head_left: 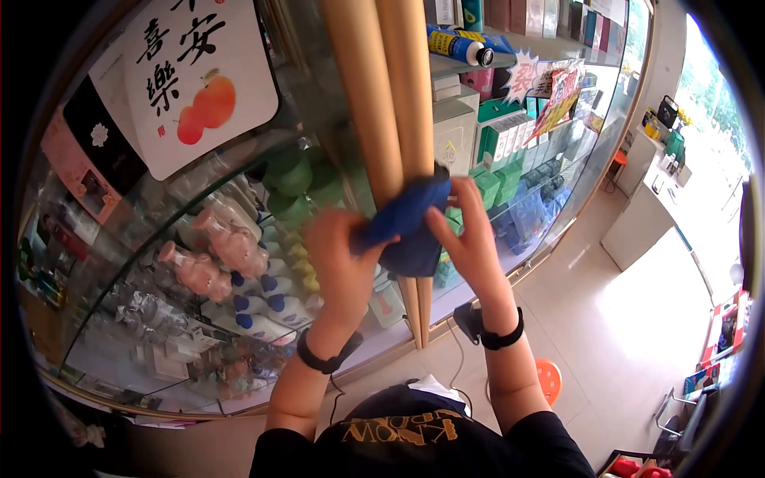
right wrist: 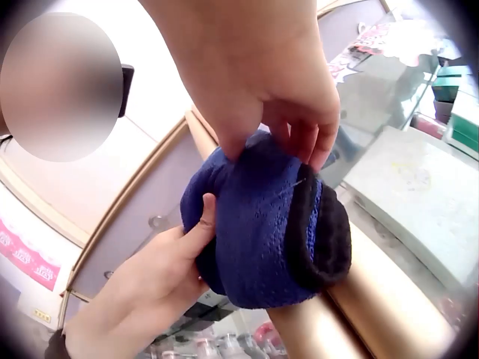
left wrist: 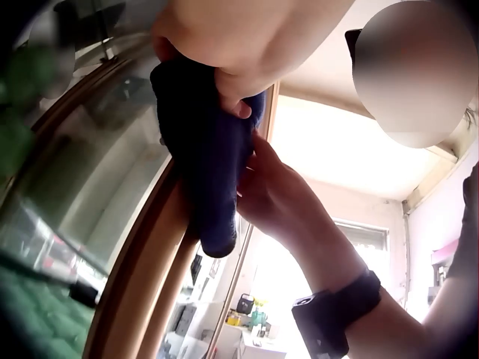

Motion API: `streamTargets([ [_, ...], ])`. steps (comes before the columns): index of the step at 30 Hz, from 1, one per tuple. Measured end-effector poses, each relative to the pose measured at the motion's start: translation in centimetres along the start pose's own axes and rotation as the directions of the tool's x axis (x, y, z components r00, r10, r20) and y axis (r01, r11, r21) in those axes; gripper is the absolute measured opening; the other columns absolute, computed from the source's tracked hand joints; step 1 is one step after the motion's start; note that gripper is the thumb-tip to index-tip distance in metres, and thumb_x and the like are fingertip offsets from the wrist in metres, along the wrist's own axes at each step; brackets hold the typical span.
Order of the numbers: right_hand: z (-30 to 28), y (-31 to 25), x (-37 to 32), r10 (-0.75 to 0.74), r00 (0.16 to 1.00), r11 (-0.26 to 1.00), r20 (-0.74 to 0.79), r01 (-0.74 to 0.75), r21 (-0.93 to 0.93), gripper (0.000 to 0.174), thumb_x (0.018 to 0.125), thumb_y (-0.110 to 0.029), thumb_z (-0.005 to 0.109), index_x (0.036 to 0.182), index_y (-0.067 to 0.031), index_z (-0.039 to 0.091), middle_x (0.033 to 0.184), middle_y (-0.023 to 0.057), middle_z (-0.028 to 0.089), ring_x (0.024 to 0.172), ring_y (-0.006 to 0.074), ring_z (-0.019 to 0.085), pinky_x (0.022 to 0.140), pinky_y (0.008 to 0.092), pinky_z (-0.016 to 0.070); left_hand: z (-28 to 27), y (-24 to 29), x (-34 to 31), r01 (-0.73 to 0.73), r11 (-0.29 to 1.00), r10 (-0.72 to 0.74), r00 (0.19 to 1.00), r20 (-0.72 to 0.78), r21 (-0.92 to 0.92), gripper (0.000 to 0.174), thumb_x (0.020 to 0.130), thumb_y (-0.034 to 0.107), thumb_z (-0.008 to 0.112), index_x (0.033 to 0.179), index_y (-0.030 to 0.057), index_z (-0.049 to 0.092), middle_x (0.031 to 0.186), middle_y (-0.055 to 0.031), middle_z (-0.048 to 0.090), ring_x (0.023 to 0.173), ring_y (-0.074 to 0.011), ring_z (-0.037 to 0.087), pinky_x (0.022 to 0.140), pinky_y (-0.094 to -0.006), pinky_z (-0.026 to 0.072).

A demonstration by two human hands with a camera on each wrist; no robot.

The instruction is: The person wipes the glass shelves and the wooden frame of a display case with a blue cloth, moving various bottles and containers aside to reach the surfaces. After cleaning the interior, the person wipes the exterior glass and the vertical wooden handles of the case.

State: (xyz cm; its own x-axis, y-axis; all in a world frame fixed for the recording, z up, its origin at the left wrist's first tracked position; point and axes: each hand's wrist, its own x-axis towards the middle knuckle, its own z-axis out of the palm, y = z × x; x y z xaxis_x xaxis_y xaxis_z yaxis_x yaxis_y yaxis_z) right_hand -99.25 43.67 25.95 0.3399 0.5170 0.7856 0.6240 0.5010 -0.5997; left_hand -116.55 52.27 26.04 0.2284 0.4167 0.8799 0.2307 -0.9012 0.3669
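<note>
A dark blue cloth (head_left: 413,239), folded into a thick pad, is between both hands in front of the display case's gold-coloured posts. My left hand (head_left: 341,251) grips its left side; that hand is blurred in the head view. On the other side, my right hand (head_left: 472,239) pinches the cloth with thumb and fingers. The right wrist view shows fuzzy fabric and black edging (right wrist: 301,224) along the folded layers. There the left thumb (right wrist: 203,217) presses on the near side. In the left wrist view the folded cloth (left wrist: 213,172) hangs down below the left hand.
Glass shelves behind hold pink bottles (head_left: 231,247), white bottles with blue heart shapes, and green boxes (head_left: 502,183). A calligraphy sign (head_left: 207,80) leans at upper left. Blue-and-yellow tubes (head_left: 458,46) lie on the upper right shelf. An orange stool (head_left: 548,381) stands beside the right arm.
</note>
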Motion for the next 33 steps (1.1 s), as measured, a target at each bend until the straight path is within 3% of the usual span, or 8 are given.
streamTargets([
  [3, -0.1, 2.3, -4.5, 0.131, 0.985, 0.991, 0.11, -0.126, -0.052, 0.043, 0.092, -0.01, 0.077, 0.126, 0.0013, 0.053, 0.116, 0.016, 0.054, 0.104, 0.03, 0.058, 0.091, 0.037, 0.0502, 0.4, -1.8, -4.2, 0.105, 0.993, -0.114, 0.979, 0.168, 0.06, 0.038, 0.071, 0.012, 0.092, 0.091, 0.0052, 0.06, 0.085, -0.0076, 0.061, 0.081, -0.0298, 0.06, 0.076, -0.0415, 0.042],
  [7, 0.8, 5.6, -9.7, 0.182, 0.978, 0.981, 0.102, -0.173, -0.086, 0.048, 0.089, -0.008, 0.08, 0.126, 0.0027, 0.052, 0.117, 0.017, 0.054, 0.103, 0.0325, 0.058, 0.088, 0.0381, 0.0515, 1.1, -3.5, -8.4, 0.083, 0.988, -0.118, 0.951, 0.285, 0.132, 0.032, 0.069, 0.006, 0.086, 0.088, 0.0087, 0.06, 0.085, -0.0048, 0.063, 0.079, -0.0276, 0.061, 0.081, -0.0409, 0.0392],
  [17, 1.7, 7.1, -14.2, 0.233, 0.972, 0.967, 0.027, -0.228, -0.117, 0.047, 0.085, -0.004, 0.08, 0.124, 0.0008, 0.053, 0.117, 0.0181, 0.056, 0.102, 0.0355, 0.061, 0.086, 0.0395, 0.0541, 2.1, -3.6, -12.2, 0.018, 0.982, -0.088, 0.924, 0.373, 0.187, 0.029, 0.069, 0.004, 0.082, 0.086, 0.009, 0.059, 0.083, -0.0046, 0.063, 0.081, -0.0285, 0.062, 0.077, -0.041, 0.0382],
  [19, 2.0, 7.8, -15.4, 0.252, 0.968, 0.962, 0.014, -0.249, -0.116, 0.048, 0.085, -0.004, 0.08, 0.124, 0.0011, 0.053, 0.116, 0.0182, 0.056, 0.101, 0.0359, 0.061, 0.086, 0.0398, 0.0544, 2.4, -3.9, -13.1, -0.108, 0.973, 0.017, 0.916, 0.4, 0.206, 0.029, 0.067, 0.001, 0.078, 0.089, 0.0087, 0.061, 0.086, -0.0058, 0.064, 0.079, -0.0304, 0.064, 0.072, -0.0428, 0.044],
  [22, 2.1, 8.8, -16.9, 0.297, 0.955, 0.949, 0.018, -0.292, -0.122, 0.047, 0.085, -0.005, 0.081, 0.123, 0.0014, 0.053, 0.114, 0.0181, 0.056, 0.1, 0.036, 0.062, 0.085, 0.0401, 0.0548, 2.6, -4.1, -14.7, -0.143, 0.963, 0.027, 0.897, 0.441, 0.231, 0.033, 0.065, -0.003, 0.074, 0.093, 0.0084, 0.062, 0.088, -0.0067, 0.065, 0.074, -0.0321, 0.066, 0.065, -0.0438, 0.05],
  [24, 2.0, 9.7, -18.0, 0.324, 0.945, 0.939, 0.035, -0.317, -0.13, 0.046, 0.086, -0.007, 0.081, 0.123, 0.0014, 0.054, 0.113, 0.0179, 0.057, 0.099, 0.0357, 0.062, 0.085, 0.0402, 0.055, 2.6, -4.4, -15.9, -0.143, 0.951, -0.011, 0.87, 0.492, 0.273, 0.032, 0.072, 0.005, 0.076, 0.1, 0.0103, 0.063, 0.094, -0.0058, 0.066, 0.075, -0.031, 0.068, 0.063, -0.044, 0.0548],
  [29, 1.6, 13.0, -21.3, 0.497, 0.838, 0.867, 0.224, -0.465, -0.18, 0.043, 0.088, -0.013, 0.08, 0.122, 0.0002, 0.057, 0.111, 0.0159, 0.059, 0.101, 0.035, 0.063, 0.086, 0.0402, 0.055, 3.6, -5.7, -18.7, 0.015, 0.96, -0.17, 0.825, 0.538, 0.28, 0.023, 0.081, 0.012, 0.076, 0.099, 0.0119, 0.062, 0.097, -0.0048, 0.067, 0.069, -0.0327, 0.069, 0.058, -0.0445, 0.0545],
  [33, 1.2, 13.1, -21.0, 0.427, 0.871, 0.903, 0.243, -0.396, -0.168, 0.05, 0.087, -0.014, 0.082, 0.128, 0.0, 0.057, 0.118, 0.0159, 0.059, 0.107, 0.0337, 0.064, 0.087, 0.0392, 0.0548, 4.3, -6.5, -19.7, 0.102, 0.967, -0.207, 0.851, 0.482, 0.234, 0.021, 0.083, 0.01, 0.076, 0.1, 0.0111, 0.064, 0.1, -0.0047, 0.069, 0.073, -0.0332, 0.071, 0.061, -0.0437, 0.0563],
])
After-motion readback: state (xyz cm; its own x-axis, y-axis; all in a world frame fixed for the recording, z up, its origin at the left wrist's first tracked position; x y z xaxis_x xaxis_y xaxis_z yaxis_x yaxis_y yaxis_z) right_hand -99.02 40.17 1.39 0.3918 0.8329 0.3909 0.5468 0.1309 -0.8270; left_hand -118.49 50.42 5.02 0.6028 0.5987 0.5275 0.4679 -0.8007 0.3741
